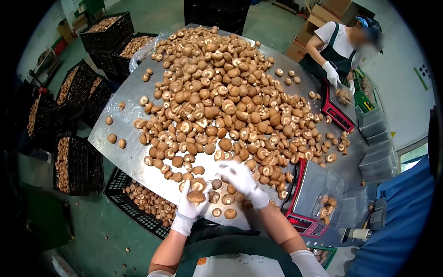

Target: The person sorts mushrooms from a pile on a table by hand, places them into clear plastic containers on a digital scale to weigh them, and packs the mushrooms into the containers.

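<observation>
My left hand (188, 208), in a white glove, is near the front edge of the metal table (127, 159). Its fingers are closed around a brown-capped shiitake mushroom (196, 196), and another mushroom (198, 184) lies against the fingertips. To the right, my gloved right hand (239, 177) reaches over the front of the big mushroom pile (217, 92). Motion smears its fingers, so I cannot make out whether they hold anything. A few loose mushrooms (228, 199) lie between and below the two hands.
Right of me, a red scale (302, 224) bears a clear box with mushrooms (326, 210). A co-worker (339, 51) handles a box at a second red scale (337, 115). Clear boxes (378, 164) stack at the right. Black crates (69, 157) of mushrooms stand left; another crate (122, 194) sits below the table edge.
</observation>
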The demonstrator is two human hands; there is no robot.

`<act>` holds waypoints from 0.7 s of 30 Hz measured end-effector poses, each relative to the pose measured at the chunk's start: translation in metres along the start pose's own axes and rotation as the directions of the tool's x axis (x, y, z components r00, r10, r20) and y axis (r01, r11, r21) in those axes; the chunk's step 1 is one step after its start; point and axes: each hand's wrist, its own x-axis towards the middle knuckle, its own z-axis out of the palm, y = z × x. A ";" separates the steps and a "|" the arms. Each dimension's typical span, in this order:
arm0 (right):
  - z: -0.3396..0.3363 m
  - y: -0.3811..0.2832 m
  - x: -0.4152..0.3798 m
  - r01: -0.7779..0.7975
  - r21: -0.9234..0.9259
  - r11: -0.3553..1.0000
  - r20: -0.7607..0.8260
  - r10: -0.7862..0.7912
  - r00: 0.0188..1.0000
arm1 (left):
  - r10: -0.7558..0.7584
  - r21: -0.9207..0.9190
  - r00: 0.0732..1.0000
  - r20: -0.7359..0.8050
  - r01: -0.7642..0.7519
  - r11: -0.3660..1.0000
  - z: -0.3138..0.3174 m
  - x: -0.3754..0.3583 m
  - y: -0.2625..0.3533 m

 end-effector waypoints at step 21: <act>0.005 0.052 0.039 -0.433 0.853 0.289 0.404 0.159 0.901 | 0.197 0.184 0.978 0.066 -0.206 0.961 0.023 -0.044 0.022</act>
